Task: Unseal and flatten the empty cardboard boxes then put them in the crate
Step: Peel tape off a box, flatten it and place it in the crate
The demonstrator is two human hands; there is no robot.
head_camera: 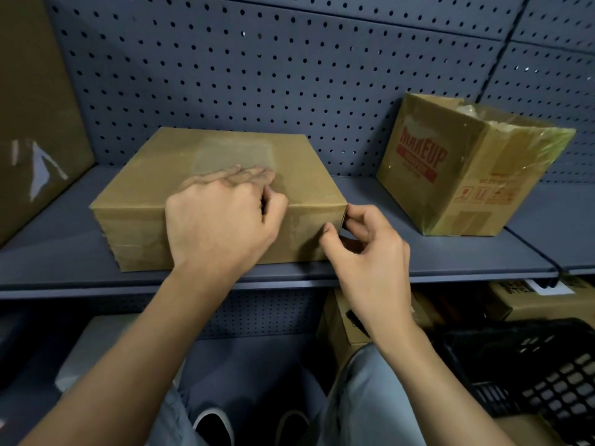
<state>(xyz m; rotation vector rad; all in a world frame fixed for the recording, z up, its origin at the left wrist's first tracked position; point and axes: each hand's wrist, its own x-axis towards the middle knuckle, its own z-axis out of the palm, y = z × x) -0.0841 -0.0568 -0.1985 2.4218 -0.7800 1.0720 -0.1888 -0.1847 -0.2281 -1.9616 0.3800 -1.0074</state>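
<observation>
A flat, sealed brown cardboard box point(154, 185) lies on the grey shelf point(450, 255), with clear tape across its top and front. My left hand point(222, 217) rests on the box's front top edge, its fingers laid flat over the tape. My right hand point(363, 246) pinches the box's front right corner between thumb and fingers, where the tape ends. A black plastic crate point(531, 368) stands low at the right.
A second brown box point(463, 169) printed "MAKEUP" in red stands tilted on the shelf at the right, wrapped in shiny tape. A large cardboard sheet point(35, 123) leans at the far left. More boxes point(341, 323) sit under the shelf. A pegboard wall backs the shelf.
</observation>
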